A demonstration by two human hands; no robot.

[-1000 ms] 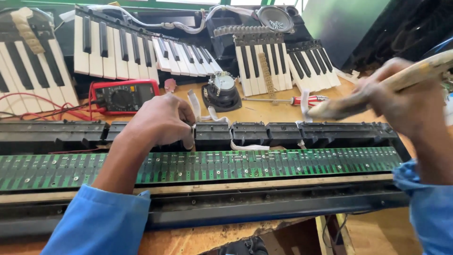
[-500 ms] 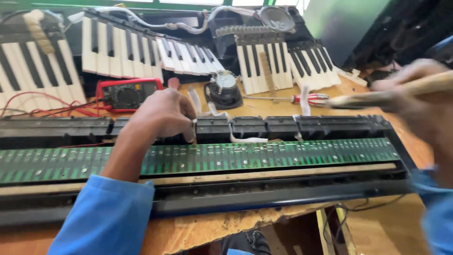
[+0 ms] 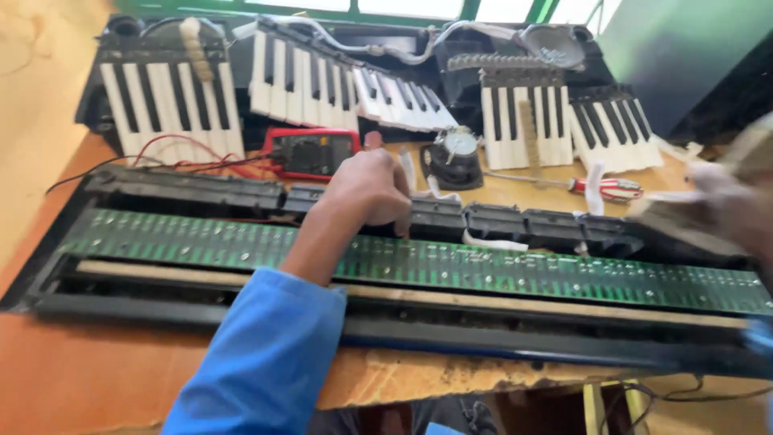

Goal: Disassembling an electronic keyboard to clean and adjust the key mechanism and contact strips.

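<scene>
Left hand (image 3: 372,189), fingers curled, presses the black keyboard frame (image 3: 499,219) running left-right at frame centre; blurred right hand (image 3: 717,211) grasps something indistinct.

The left hand (image 3: 366,189) rests curled on the black frame (image 3: 499,221) behind the long green circuit board (image 3: 515,274). The blurred right hand (image 3: 717,209) holds a pale brush handle (image 3: 753,153) above the desk (image 3: 105,379).

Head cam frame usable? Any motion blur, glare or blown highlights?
Head view: the right hand at the right edge is smeared by motion blur, and what it holds cannot be made out. The left hand on the dismantled black keyboard chassis is only slightly soft. The long green circuit board reads clearly. The window strip along the top is blown out. Daylight is even, with soft shadows.
</scene>
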